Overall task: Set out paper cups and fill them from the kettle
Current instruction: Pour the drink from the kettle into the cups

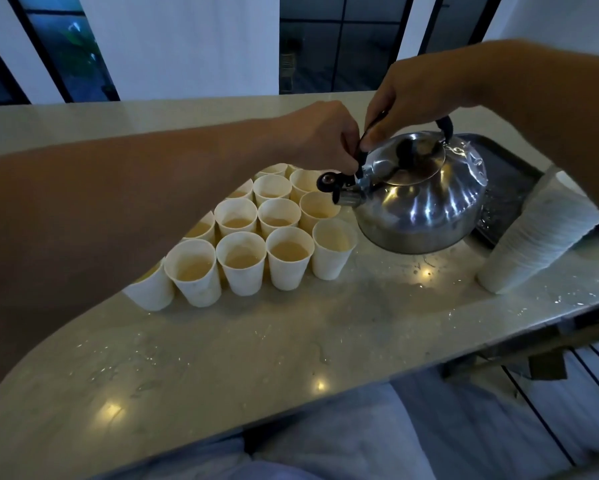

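We see white paper cups [290, 261] clustered on the pale stone counter [291, 341], most filled. Beyond, our left hand [325, 136] pinches the spout-cap lever (presumably clearing the spout); our right hand [415, 95] grips the handle, holding the shiny steel kettle [426, 202] aloft.

Both my forearms bare up to the frame edge; no sleeves, watch or rings seen on left hand [320, 133] or right hand [419, 95]. Below the hands, light bluish-white garment [360, 434] over my lap.
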The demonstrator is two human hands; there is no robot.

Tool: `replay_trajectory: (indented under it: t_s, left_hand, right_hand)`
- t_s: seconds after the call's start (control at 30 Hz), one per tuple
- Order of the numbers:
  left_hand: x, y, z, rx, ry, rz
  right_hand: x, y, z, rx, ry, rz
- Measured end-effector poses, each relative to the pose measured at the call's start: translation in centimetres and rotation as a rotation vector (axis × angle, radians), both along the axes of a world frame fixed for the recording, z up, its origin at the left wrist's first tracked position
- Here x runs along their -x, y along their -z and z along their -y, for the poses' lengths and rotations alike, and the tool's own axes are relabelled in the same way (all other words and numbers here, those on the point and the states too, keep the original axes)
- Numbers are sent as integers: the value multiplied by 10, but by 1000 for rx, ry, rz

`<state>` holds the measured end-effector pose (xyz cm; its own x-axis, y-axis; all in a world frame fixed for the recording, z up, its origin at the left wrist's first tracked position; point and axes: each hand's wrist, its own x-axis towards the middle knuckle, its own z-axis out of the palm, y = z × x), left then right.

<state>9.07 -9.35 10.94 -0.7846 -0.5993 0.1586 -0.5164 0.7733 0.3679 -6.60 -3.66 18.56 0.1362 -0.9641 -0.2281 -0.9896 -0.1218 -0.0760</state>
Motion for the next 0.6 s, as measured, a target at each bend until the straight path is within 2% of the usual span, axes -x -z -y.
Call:
replay_trajectory:
  t_s: [0.33, 0.6]
  left_hand:
    - [-7, 14, -11, -74, 17, -25]
    - [-4, 20, -11, -113, 40, -60]
  right_hand:
    - [-18, 2, -8, -23, -52, -174]
    - [-21, 2, -10, -24, -67, -235]
